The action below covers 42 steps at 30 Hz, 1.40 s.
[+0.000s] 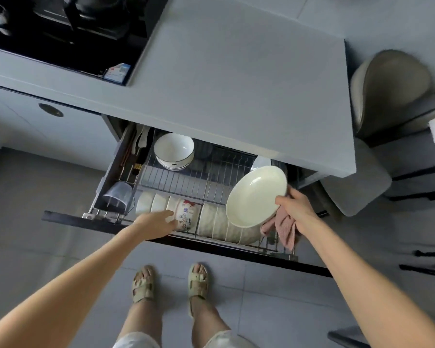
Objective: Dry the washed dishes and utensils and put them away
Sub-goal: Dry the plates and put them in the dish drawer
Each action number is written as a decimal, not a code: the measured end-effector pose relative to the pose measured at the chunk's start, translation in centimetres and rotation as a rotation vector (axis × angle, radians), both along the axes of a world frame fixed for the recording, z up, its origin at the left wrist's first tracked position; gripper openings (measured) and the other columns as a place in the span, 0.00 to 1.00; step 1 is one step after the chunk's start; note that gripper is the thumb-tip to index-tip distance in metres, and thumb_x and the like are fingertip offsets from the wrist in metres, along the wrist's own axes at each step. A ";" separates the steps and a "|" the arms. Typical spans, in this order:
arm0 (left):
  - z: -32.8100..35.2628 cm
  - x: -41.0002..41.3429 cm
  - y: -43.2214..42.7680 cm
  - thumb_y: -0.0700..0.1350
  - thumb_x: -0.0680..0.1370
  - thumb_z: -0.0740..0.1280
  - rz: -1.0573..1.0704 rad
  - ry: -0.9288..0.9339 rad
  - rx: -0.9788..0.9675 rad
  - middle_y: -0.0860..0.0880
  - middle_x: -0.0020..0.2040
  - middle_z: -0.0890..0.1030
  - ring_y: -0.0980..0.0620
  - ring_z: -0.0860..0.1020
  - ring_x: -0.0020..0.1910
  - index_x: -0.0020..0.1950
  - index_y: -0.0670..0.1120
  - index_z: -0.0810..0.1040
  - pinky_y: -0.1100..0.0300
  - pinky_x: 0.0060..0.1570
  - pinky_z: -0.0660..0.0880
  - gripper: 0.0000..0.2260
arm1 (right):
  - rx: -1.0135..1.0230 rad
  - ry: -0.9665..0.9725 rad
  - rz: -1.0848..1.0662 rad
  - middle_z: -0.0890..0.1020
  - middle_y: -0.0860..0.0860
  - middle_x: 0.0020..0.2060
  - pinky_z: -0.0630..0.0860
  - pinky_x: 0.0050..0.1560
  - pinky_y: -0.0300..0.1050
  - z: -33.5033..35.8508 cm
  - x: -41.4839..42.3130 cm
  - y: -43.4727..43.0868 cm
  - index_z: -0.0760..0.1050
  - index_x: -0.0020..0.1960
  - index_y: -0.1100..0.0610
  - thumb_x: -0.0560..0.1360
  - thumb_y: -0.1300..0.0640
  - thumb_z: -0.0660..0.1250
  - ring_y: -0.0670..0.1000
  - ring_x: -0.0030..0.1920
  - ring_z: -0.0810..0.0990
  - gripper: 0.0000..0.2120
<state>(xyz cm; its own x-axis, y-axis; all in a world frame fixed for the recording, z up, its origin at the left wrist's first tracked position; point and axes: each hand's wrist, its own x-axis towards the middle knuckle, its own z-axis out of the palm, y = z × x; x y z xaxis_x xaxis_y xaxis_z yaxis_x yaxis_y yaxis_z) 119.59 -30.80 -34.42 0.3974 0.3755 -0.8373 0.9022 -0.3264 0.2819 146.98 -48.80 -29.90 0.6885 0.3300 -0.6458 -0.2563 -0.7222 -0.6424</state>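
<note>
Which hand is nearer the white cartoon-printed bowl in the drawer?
Left. The left hand touches the white cartoon-printed bowl; the right hand is off to its right, holding a round cream plate.

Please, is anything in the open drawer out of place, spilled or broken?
Nothing spilled or broken shows. One printed bowl stands in the front row of plain white bowls, by the left hand. The right hand holds a plate with a pink cloth.

- Left arm [86,267]: bare, stretched from near left toward far centre.
- Left grip [158,223]: palm down, fingers loosely straight, tips at a printed bowl [186,217]; slightly blurred.
- Right arm [362,285]: bare, extended from near right.
- Right grip [295,207]: fingers curled on the rim of a cream plate [254,197], with a pink cloth [284,229] held beneath.
</note>
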 end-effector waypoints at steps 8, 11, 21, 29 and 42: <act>-0.7 -0.8 -1.4 0.46 0.79 0.64 0.150 0.029 -0.153 0.42 0.66 0.74 0.49 0.75 0.53 0.75 0.46 0.61 0.65 0.45 0.74 0.25 | -0.253 -0.274 0.305 0.79 0.45 0.55 0.77 0.54 0.53 -2.2 1.4 -1.3 0.64 0.71 0.40 0.72 0.55 0.63 0.52 0.53 0.78 0.29; -0.9 -1.4 -2.2 0.52 0.79 0.61 0.047 0.107 -0.114 0.45 0.59 0.79 0.49 0.79 0.50 0.75 0.46 0.59 0.60 0.48 0.75 0.26 | -0.376 -0.388 0.392 0.79 0.47 0.58 0.74 0.47 0.44 -2.8 1.1 -1.0 0.57 0.75 0.40 0.73 0.53 0.63 0.54 0.54 0.79 0.33; -0.6 -3.1 -2.8 0.52 0.79 0.62 0.028 0.143 -0.206 0.50 0.44 0.79 0.56 0.74 0.36 0.73 0.50 0.62 0.65 0.33 0.70 0.24 | -0.546 -0.572 0.422 0.81 0.53 0.54 0.71 0.41 0.43 -6.4 -0.9 -0.7 0.57 0.75 0.40 0.74 0.57 0.60 0.58 0.51 0.79 0.32; -0.6 -3.0 -0.8 0.48 0.80 0.62 0.179 0.109 -0.379 0.43 0.50 0.83 0.46 0.82 0.48 0.74 0.48 0.60 0.49 0.54 0.78 0.23 | -0.664 -0.685 0.387 0.81 0.57 0.54 0.68 0.40 0.43 -7.4 -0.1 3.0 0.58 0.75 0.44 0.75 0.58 0.60 0.59 0.52 0.79 0.30; -1.7 -2.6 0.6 0.51 0.78 0.65 0.217 0.098 -0.493 0.41 0.52 0.80 0.44 0.82 0.44 0.71 0.50 0.64 0.52 0.41 0.80 0.23 | -0.744 -0.697 0.372 0.81 0.57 0.50 0.69 0.33 0.41 -12.4 1.1 6.0 0.60 0.72 0.47 0.76 0.58 0.60 0.55 0.43 0.77 0.26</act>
<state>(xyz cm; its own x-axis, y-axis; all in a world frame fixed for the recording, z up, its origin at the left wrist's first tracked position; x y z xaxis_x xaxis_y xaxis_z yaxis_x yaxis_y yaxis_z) 116.99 -30.19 -36.12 0.2653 -0.0059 -0.9641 0.9640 0.0199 0.2651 148.07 -42.81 -42.29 0.9192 0.2813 -0.2756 0.3109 -0.9479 0.0692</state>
